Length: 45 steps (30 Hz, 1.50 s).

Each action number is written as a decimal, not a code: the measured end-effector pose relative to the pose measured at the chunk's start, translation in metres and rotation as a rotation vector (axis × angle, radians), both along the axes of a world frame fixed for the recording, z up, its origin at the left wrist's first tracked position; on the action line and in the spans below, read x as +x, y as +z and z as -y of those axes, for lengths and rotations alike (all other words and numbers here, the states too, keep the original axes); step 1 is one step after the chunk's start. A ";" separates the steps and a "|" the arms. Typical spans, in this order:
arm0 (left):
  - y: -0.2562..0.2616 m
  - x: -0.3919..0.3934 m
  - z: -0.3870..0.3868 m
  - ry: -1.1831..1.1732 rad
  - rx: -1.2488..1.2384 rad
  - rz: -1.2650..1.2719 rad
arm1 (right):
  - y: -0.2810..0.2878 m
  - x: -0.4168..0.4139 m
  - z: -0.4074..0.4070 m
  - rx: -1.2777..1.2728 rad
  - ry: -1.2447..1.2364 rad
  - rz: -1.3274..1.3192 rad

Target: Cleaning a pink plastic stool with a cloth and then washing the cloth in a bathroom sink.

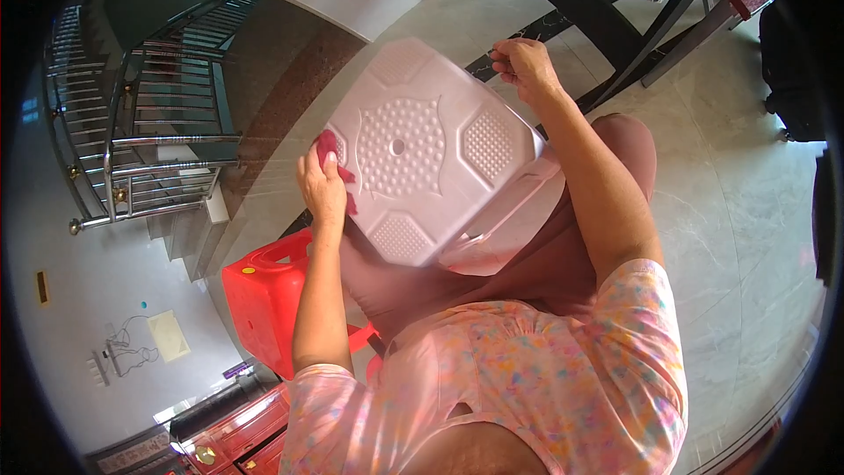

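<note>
A pale pink plastic stool (pixel 455 99) with a studded seat stands tilted in front of my lap, its seat facing up towards me. My left hand (pixel 323 185) holds a dark red cloth (pixel 326 145) against the seat's left edge. Beyond the stool's upper right side, my right hand (pixel 524 66) is raised with its fingers curled; whether it holds something small cannot be told. Part of the stool's legs shows below the seat's right edge, near my knee.
A red plastic stool (pixel 264 303) is at my left. Metal stair railings (pixel 171 142) rise at the upper left. Dark curved furniture legs (pixel 567 0) stand at the upper right. A red wooden cabinet (pixel 244 432) is at the lower left.
</note>
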<state>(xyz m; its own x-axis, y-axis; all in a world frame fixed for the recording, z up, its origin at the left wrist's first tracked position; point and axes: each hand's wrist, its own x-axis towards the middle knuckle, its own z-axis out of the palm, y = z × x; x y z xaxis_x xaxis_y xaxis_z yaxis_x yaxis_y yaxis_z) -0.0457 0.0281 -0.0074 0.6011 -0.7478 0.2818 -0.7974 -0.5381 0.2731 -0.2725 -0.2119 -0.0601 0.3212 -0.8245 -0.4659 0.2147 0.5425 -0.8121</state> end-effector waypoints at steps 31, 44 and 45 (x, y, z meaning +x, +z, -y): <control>0.018 -0.151 -0.007 -0.594 0.054 0.002 | -0.006 0.003 -0.007 -0.003 0.043 0.023; 0.011 -0.033 0.115 -0.106 0.022 0.114 | 0.007 -0.004 -0.008 0.015 0.000 0.071; 0.010 -0.031 0.119 -0.033 0.014 0.080 | 0.003 -0.004 -0.006 -0.012 0.020 0.044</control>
